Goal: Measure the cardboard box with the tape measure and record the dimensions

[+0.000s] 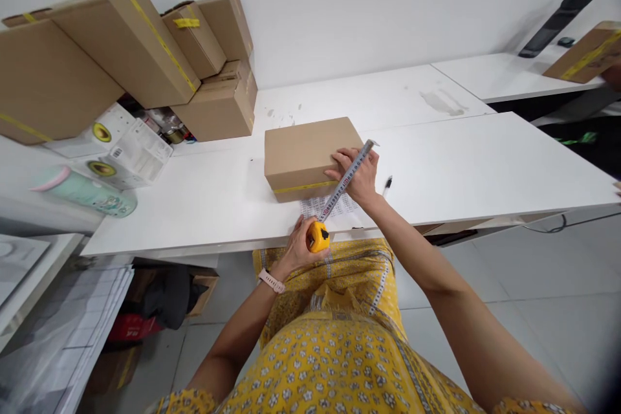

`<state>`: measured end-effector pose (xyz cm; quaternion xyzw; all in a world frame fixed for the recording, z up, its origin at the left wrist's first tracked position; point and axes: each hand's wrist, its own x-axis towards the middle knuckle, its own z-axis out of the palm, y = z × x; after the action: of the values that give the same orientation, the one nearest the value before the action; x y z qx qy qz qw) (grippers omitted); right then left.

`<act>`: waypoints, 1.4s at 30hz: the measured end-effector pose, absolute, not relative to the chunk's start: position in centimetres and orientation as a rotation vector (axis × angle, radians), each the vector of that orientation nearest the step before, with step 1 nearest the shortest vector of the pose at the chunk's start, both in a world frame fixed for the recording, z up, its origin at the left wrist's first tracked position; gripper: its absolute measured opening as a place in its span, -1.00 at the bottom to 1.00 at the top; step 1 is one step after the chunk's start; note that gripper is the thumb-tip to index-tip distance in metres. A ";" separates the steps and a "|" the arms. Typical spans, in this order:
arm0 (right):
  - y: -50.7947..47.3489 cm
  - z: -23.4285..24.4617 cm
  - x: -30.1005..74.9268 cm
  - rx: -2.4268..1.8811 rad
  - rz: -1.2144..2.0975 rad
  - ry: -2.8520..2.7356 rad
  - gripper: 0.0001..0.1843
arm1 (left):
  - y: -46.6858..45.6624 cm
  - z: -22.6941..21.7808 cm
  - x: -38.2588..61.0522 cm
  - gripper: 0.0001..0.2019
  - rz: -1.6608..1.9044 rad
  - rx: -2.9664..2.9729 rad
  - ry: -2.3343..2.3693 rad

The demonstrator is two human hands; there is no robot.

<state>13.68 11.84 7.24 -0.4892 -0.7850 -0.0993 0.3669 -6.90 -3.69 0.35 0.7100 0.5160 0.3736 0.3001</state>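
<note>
A yellow tape measure (319, 237) is held in my left hand (299, 247), near the table's front edge. Its metal blade (345, 182) is drawn out up and to the right, crossing over my right hand (361, 174). That hand's fingers curl over the front right part of a closed cardboard box (308, 149), with fingertips on its top. Yellow tape runs along the box's front side. A printed sheet (339, 208) lies partly under the box and blade. Just right of my right hand is a pen (387, 185).
Stacked cardboard boxes (123, 45) fill the back left of the white table (460, 162). In front of them are a white avocado-print carton (123, 145) and a mint bottle (87, 191). At far right stand a dark bottle (557, 19) and another box (585, 55), touched by another person's hand.
</note>
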 end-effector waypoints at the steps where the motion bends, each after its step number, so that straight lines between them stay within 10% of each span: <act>1: 12.1 6.8 13.8 -1.263 -0.227 -2.013 -0.53 | -3.7 0.3 -6.9 -0.25 0.992 1.891 1.360; 15: 9.4 10.0 17.4 -1.069 0.921 -1.158 -0.55 | -5.5 1.5 -6.4 -0.26 1.007 1.899 1.292; 28: -0.8 4.6 12.2 -1.138 1.336 -1.254 -0.46 | -7.7 3.8 -7.1 -0.26 1.059 1.666 1.285; 42: 6.8 2.8 21.8 -2.125 0.320 -1.333 -0.48 | 0.9 3.5 -9.0 -0.34 0.954 1.994 1.668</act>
<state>21.81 6.83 2.78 -0.8011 -0.5027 0.1207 0.3017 -9.02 0.93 3.48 0.7075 0.5921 0.3385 0.1851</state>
